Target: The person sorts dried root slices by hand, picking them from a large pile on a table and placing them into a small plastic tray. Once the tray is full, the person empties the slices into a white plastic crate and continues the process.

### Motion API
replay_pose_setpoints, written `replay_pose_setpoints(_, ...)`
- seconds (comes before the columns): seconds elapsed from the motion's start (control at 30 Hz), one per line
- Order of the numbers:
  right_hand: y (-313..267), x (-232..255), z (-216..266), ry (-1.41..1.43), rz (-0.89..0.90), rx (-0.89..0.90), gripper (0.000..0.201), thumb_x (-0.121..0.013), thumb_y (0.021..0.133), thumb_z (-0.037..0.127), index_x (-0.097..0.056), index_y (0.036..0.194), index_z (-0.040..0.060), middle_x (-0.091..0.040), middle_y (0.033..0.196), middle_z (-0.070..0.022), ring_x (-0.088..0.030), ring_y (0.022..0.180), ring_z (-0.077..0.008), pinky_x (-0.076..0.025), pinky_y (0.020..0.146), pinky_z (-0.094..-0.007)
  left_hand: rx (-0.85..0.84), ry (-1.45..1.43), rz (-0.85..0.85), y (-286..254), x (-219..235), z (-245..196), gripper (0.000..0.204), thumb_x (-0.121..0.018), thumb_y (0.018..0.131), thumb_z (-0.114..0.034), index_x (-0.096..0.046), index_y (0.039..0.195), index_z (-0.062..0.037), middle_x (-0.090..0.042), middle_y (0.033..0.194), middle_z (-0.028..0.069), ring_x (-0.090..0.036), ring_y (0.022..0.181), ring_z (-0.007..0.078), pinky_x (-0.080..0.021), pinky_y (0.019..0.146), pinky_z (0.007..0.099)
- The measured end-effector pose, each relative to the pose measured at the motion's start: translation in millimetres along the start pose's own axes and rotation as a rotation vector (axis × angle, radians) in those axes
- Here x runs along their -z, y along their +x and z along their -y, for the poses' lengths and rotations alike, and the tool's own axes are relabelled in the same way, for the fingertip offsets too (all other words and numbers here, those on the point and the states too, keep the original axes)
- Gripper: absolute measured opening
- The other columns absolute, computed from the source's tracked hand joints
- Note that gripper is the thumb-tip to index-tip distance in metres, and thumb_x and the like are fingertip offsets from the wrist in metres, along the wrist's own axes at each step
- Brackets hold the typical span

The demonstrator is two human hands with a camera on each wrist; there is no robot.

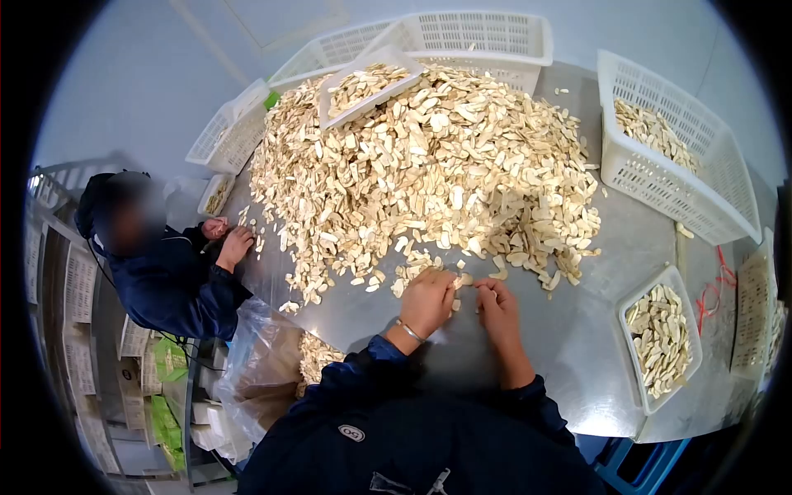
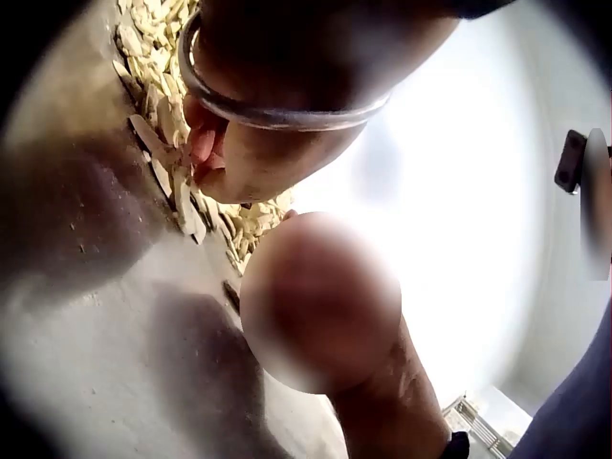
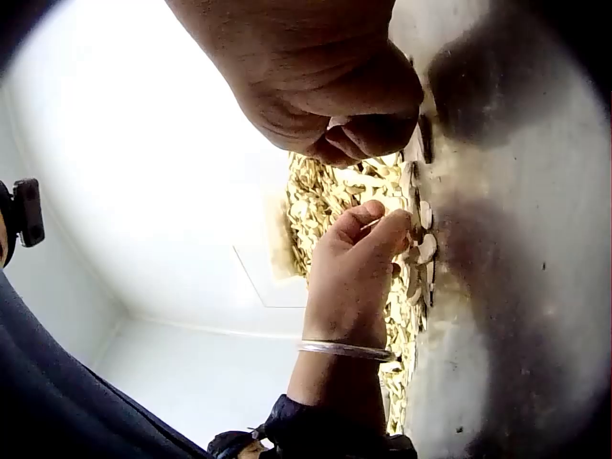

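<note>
In the head view, my left hand [image 1: 427, 302], with a bangle at its wrist, pinches a pale dried slice [image 1: 464, 280] at the near edge of a large heap of such slices [image 1: 429, 157]. The right wrist view shows the thumb and fingers of that hand brought together over the heap. Close on the right, my right hand [image 1: 499, 317] has curled fingers, its fingertips at the other end of the slice. What lies inside its curl is mostly hidden. A few loose slices [image 1: 412, 269] lie on the metal table [image 1: 544, 355] beside the left fingers.
White slotted baskets [image 1: 660, 190] stand behind and right of the heap. A shallow tray [image 1: 360, 87] of slices rests on it; another tray [image 1: 658, 338] sits at right, near red string [image 1: 716, 289]. Another person [image 1: 177, 264] works at the left, beside a plastic bag [image 1: 264, 355].
</note>
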State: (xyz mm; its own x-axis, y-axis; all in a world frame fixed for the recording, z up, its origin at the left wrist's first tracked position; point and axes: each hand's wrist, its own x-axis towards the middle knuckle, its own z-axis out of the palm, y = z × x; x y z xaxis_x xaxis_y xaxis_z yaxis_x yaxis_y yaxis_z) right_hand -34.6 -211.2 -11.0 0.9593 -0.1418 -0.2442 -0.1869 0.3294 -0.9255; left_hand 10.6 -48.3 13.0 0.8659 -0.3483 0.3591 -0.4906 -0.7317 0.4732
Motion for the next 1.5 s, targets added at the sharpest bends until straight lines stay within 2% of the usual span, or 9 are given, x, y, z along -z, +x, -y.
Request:
replay_pose_setpoints(0.1,-0.5,-3.4,-5.0,-0.001,0.044,0.006,0.013,-0.057,0.101,0.016,-0.067,0.105,0.0086,-0.052,0.067,0.0055,-0.041,0.052,-0.0020,-0.030,0.046,-0.0201,0.124,-0.083,0.008,-5.2,7.1,-1.8,0.018,-0.071,0.082,-0.010,-0.067,0.099,-0.0076,-0.067,0.085,0.0100,-0.064,0.085,0.0325,-0.053,0.077,0.0411)
replay_pose_setpoints(0.4,-1.5,-4.1,-1.5,-0.017,0.064,0.013,0.013,-0.056,0.101,0.015,-0.065,0.106,0.0082,-0.051,0.068,0.0051,-0.039,0.050,-0.0016,-0.029,0.044,-0.0202,-0.135,0.123,-0.033,3.5,1.6,3.1,0.021,-0.069,0.080,-0.010,-0.065,0.100,-0.0058,-0.067,0.090,0.0127,-0.065,0.083,0.0343,-0.053,0.074,0.0405)
replay_pose_setpoints(0.6,-1.1,-5.8,-11.1,-0.001,0.072,0.015,0.014,-0.058,0.101,0.016,-0.064,0.111,0.0080,-0.054,0.071,0.0041,-0.043,0.053,-0.0021,-0.032,0.046,-0.0193,0.441,-0.620,0.186,-11.3,3.9,11.6,0.018,-0.065,0.092,-0.012,-0.063,0.109,-0.0050,-0.069,0.094,0.0106,-0.072,0.088,0.0230,-0.057,0.070,0.0380)
replay_pose_setpoints(0.73,-3.9,-5.6,-4.5,-0.031,0.097,0.034,0.019,-0.060,0.099,0.017,-0.065,0.114,0.0064,-0.061,0.084,0.0044,-0.051,0.065,-0.0024,-0.041,0.057,-0.0195,0.338,-0.801,0.196,-15.7,2.7,10.1,0.021,-0.064,0.095,-0.011,-0.062,0.114,-0.0048,-0.068,0.099,0.0066,-0.072,0.089,0.0174,-0.057,0.076,0.0324)
replay_pose_setpoints(0.83,-1.0,-3.0,-4.4,-0.868,0.053,0.838,0.021,-0.062,0.098,0.016,-0.065,0.116,0.0052,-0.063,0.092,0.0042,-0.055,0.073,-0.0037,-0.044,0.064,-0.0199,-0.037,-0.563,0.165,-15.9,3.5,14.4,0.020,-0.063,0.095,-0.007,-0.061,0.115,-0.0040,-0.066,0.100,0.0052,-0.071,0.084,0.0138,-0.056,0.076,0.0277)
replay_pose_setpoints(1.03,-7.9,-10.4,4.1,-0.158,0.065,0.080,0.016,-0.062,0.098,0.015,-0.068,0.110,0.0054,-0.060,0.079,0.0061,-0.053,0.068,-0.0026,-0.038,0.057,-0.0193,0.397,-0.969,0.385,-28.8,28.1,2.3,0.012,-0.064,0.097,-0.006,-0.062,0.108,-0.0038,-0.066,0.091,-0.0005,-0.062,0.079,0.0046,-0.049,0.067,0.0210)
replay_pose_setpoints(1.17,0.1,-2.1,-8.5,0.035,0.063,-0.028,0.025,-0.055,0.103,0.028,-0.066,0.107,0.0059,-0.059,0.076,0.0019,-0.057,0.069,-0.0078,-0.044,0.058,-0.0222,0.162,-0.386,0.125,-26.5,40.5,15.3,0.010,-0.066,0.090,-0.004,-0.063,0.099,-0.0039,-0.063,0.084,0.0059,-0.062,0.070,0.0182,-0.049,0.062,0.0283)
replay_pose_setpoints(1.2,-1.3,-0.2,-2.7,0.170,0.087,-0.095,0.023,-0.056,0.103,0.027,-0.065,0.106,0.0065,-0.058,0.076,0.0023,-0.056,0.067,-0.0072,-0.042,0.056,-0.0220,0.136,-0.292,0.052,-21.2,40.9,21.6,0.012,-0.067,0.085,-0.004,-0.064,0.096,-0.0047,-0.061,0.088,0.0126,-0.063,0.075,0.0309,-0.051,0.066,0.0363)
replay_pose_setpoints(1.5,-6.1,-6.0,12.6,0.325,0.172,-0.239,0.014,-0.057,0.102,0.018,-0.062,0.111,0.0086,-0.057,0.080,0.0037,-0.049,0.059,-0.0047,-0.036,0.046,-0.0209,0.036,0.001,-0.040,4.5,28.2,54.4,0.015,-0.068,0.081,-0.004,-0.066,0.096,-0.0037,-0.064,0.088,0.0145,-0.063,0.080,0.0377,-0.051,0.070,0.0429)
